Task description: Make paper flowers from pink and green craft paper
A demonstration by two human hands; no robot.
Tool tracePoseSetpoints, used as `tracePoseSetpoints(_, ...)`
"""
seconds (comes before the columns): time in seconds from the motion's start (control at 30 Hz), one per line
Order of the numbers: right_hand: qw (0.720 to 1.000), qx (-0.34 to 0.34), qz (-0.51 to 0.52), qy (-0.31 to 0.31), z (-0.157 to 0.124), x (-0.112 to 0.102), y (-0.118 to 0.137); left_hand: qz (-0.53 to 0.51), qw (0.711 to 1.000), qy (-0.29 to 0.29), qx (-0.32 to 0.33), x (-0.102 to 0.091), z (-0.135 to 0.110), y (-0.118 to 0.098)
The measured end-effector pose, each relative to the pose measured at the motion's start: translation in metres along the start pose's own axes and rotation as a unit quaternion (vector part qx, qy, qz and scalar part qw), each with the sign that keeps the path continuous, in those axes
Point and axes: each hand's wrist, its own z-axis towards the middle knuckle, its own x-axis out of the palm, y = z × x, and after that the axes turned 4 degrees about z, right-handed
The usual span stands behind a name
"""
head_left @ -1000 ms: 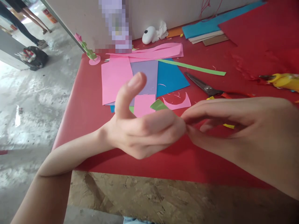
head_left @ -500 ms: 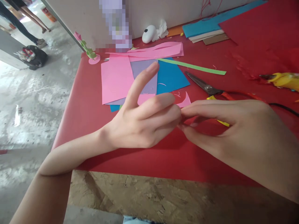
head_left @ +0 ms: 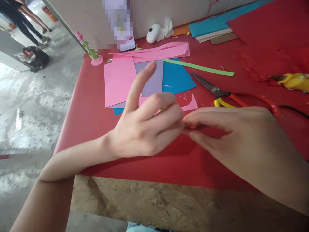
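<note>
Over the front of the red-covered table (head_left: 193, 170), my left hand (head_left: 147, 129) has its fingers curled inward while one finger sticks up. My right hand (head_left: 243, 138) meets its curled fingertips, thumb and forefinger pinched together. Whatever lies between the fingers is hidden. Just beyond the hands lies a curved pink paper scrap (head_left: 191, 103). Behind my left hand are a pink paper sheet (head_left: 120, 82), a purple sheet (head_left: 152, 79) and a blue sheet (head_left: 177, 79). Scissors (head_left: 217, 91) with red and yellow handles lie past my right hand, partly covered by it.
A green paper strip (head_left: 200, 67) and pink strips (head_left: 166, 51) lie farther back. A paper flower (head_left: 90, 51) stands at the left corner. By the wall are a phone (head_left: 127, 44) and a white rounded object (head_left: 154, 33). A yellow tool (head_left: 293, 82) lies at right.
My left hand has shifted slightly left and down, and the right fingertips have followed it. Their pinch looks tighter. Around the phone, the blurred patch covers less.
</note>
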Motion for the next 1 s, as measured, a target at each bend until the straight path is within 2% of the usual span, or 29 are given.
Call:
tracePoseSetpoints(0.2, 0.999, 0.000, -0.023, 0.024, -0.003, 0.004, -0.003, 0.048, 0.999, -0.022, 0.014, -0.001, 0.004, 0.005)
tracePoseSetpoints(0.3, 0.999, -0.020, -0.034, 0.008, -0.004, 0.003, -0.002, 0.051, 0.998, 0.015, 0.026, -0.004, 0.005, 0.009)
tracePoseSetpoints(0.4, 0.998, -0.027, -0.057, -0.010, -0.004, -0.003, 0.000, 0.044, 0.997, 0.065, 0.008, -0.010, 0.006, 0.018)
tracePoseSetpoints(0.57, 0.997, -0.002, -0.069, -0.017, -0.002, -0.014, 0.000, -0.019, 0.995, 0.080, 0.059, -0.020, 0.008, 0.033)
tracePoseSetpoints(0.6, 0.998, 0.012, -0.064, -0.016, -0.001, -0.015, -0.001, -0.039, 0.994, 0.089, 0.052, -0.021, 0.009, 0.033)
tracePoseSetpoints(0.7, 0.998, 0.040, -0.041, -0.013, -0.002, -0.019, -0.003, -0.134, 0.979, 0.147, -0.053, -0.025, 0.012, 0.028)
tracePoseSetpoints(0.8, 0.998, 0.043, -0.029, -0.018, -0.003, -0.021, -0.004, -0.276, 0.926, 0.176, -0.190, -0.026, 0.014, 0.020)
tracePoseSetpoints(0.9, 0.999, 0.030, -0.029, -0.016, -0.005, -0.022, -0.005, -0.369, 0.879, 0.163, -0.254, -0.024, 0.013, 0.015)
tracePoseSetpoints(1.0, 0.999, 0.031, -0.033, -0.026, -0.007, -0.022, -0.005, -0.389, 0.862, 0.149, -0.287, -0.020, 0.011, 0.013)
